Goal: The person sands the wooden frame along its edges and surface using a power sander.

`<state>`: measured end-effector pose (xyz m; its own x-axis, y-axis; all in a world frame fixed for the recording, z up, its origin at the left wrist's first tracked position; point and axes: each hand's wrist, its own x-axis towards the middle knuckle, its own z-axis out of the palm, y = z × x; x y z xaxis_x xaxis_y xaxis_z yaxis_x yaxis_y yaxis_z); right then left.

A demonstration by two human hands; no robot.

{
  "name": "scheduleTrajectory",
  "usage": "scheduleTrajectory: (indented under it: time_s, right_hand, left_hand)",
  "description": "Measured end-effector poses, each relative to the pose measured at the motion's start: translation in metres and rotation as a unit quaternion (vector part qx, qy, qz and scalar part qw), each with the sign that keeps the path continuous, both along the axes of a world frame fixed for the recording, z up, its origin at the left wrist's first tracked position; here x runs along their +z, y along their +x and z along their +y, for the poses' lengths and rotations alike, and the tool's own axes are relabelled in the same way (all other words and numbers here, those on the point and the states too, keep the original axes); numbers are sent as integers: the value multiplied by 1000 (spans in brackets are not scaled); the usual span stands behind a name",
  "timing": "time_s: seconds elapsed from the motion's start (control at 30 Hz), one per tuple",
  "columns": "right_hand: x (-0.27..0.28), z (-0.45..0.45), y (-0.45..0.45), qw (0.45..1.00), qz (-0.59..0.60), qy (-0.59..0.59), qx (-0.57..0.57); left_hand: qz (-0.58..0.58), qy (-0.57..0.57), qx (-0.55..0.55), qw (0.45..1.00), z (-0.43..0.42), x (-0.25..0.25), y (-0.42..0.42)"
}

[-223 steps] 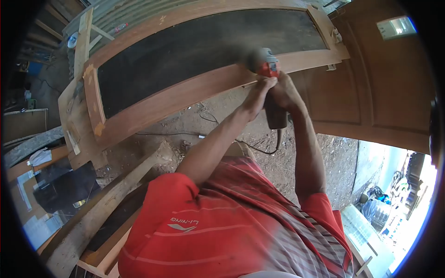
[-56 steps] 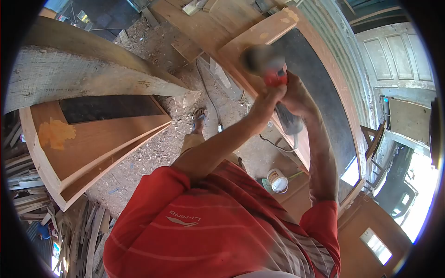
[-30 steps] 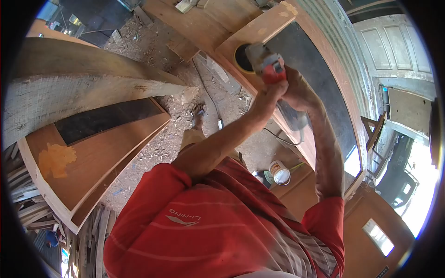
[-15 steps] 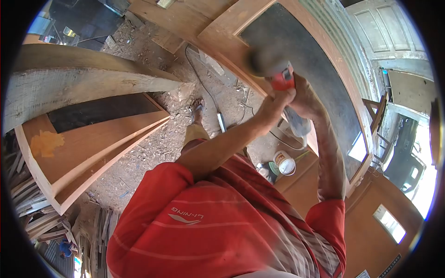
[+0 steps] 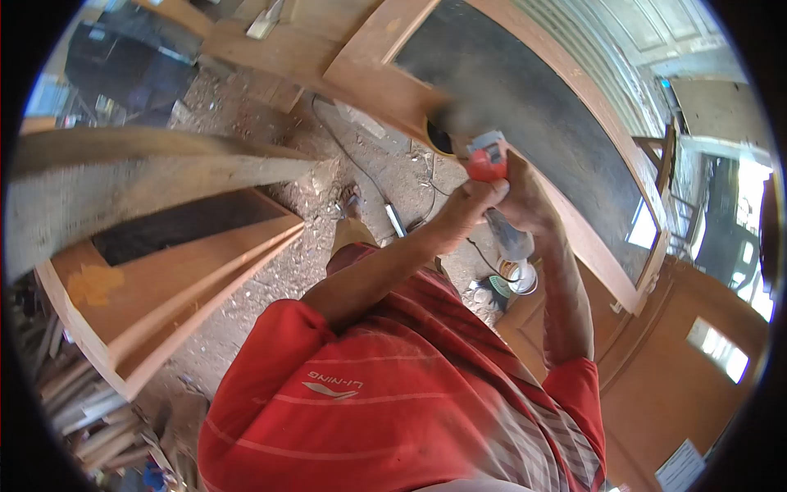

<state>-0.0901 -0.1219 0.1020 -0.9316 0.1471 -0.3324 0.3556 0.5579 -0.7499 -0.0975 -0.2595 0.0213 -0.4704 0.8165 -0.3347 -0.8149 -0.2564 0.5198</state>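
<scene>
A long reddish-brown wooden door (image 5: 602,264) lies tilted across the view, its smooth frame set around a flat, matte black inset panel (image 5: 541,139). Its upper left end meets a brown wooden bench (image 5: 311,37). A thick, rough-grained timber beam (image 5: 147,176) juts in from the left, above a smaller brown wooden panel (image 5: 197,271) with a dark inset. A round white bucket (image 5: 529,283) stands on the floor, partly behind the rear of a red-and-dark handheld power tool (image 5: 489,164). That tool is over the door's near long edge. The right hand (image 5: 529,197) grips its body; the left hand (image 5: 467,209) is closed on it too, just behind the red section. At the front, a round dark disc (image 5: 440,135) with a yellowish rim overlaps the door's near edge; blur hides whether it touches.

Compared with one second ago, the disc sits farther from the inset's upper left corner, and hazy dust now veils the black surface.
</scene>
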Motion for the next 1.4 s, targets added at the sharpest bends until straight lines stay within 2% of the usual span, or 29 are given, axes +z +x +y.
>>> scheduleTrajectory:
  time_s: [0.1,0.17,0.23,0.33,0.43,0.47,0.53,0.57,0.6,0.63,0.67,0.7,0.73,0.77,0.83,0.93,0.97,1.03,1.07,1.13,1.17,1.2,1.37,1.4]
  right_hand:
    - [-3,-24,-29,1000,5,2,14]
    - [-31,-46,-52,997,-40,67,7]
    - [-8,-79,-75,994,-59,57,-76]
    - [-9,-92,-94,995,-17,12,-103]
    - [-28,-84,-82,985,32,55,-157]
    - [-27,-75,-70,987,21,35,-155]
    - [-31,-60,-37,980,-16,52,-194]
    - [-26,-50,-17,977,-8,36,-211]
    - [-19,-40,4,974,-1,20,-226]
    - [-11,-33,23,968,51,-9,-245]
    - [-4,-27,42,951,9,0,-308]
    - [2,-20,63,943,15,-16,-333]
    - [-3,-10,84,941,16,-10,-339]
    - [-3,-8,98,916,15,-30,-400]
    - [16,-7,106,901,-46,-36,-430]
    - [4,-21,99,903,1,-10,-430]
    - [3,-25,89,908,3,-56,-414]
    - [-27,-36,65,919,120,-122,-356]
    - [-28,-47,45,941,99,-98,-310]
    - [-21,-68,-17,976,57,-47,-205]
    - [0,-80,-46,982,19,-54,-180]
    - [-6,-95,-69,983,17,-37,-177]
    - [-15,-122,-108,986,59,-45,-147]
    - [-16,-120,-101,987,58,-30,-147]
  left_hand:
    - [12,41,40,998,-17,-24,-27]
    - [-10,63,66,996,-45,-11,-53]
    - [-8,3,95,995,-66,4,-81]
    - [-12,-26,95,995,-75,12,-112]
    - [25,-23,63,997,-60,1,-109]
    - [-23,-32,47,998,-53,-6,-98]
    - [25,-47,-17,998,-37,9,-75]
    - [12,-40,-61,997,-26,16,-62]
    - [8,-23,-97,995,-12,0,-48]
    - [0,-31,-154,988,-2,4,-34]
    - [3,24,-173,985,16,2,-19]
    - [-15,50,-197,979,30,1,-1]
    - [-7,51,-224,973,40,5,14]
    - [-11,66,-245,967,48,8,27]
    - [-42,51,-286,956,49,20,38]
    - [-45,44,-272,960,36,26,25]
    - [-46,33,-269,962,26,26,13]
    - [-7,-26,-224,974,1,19,-11]
    - [-24,-9,-179,984,-25,4,-40]
    - [30,-26,-45,998,-49,31,-70]
    - [18,-51,-26,998,-64,20,-92]
    - [45,-27,2,999,-77,19,-112]
    - [42,-68,59,995,-107,23,-153]
    - [73,-54,33,995,-105,27,-147]
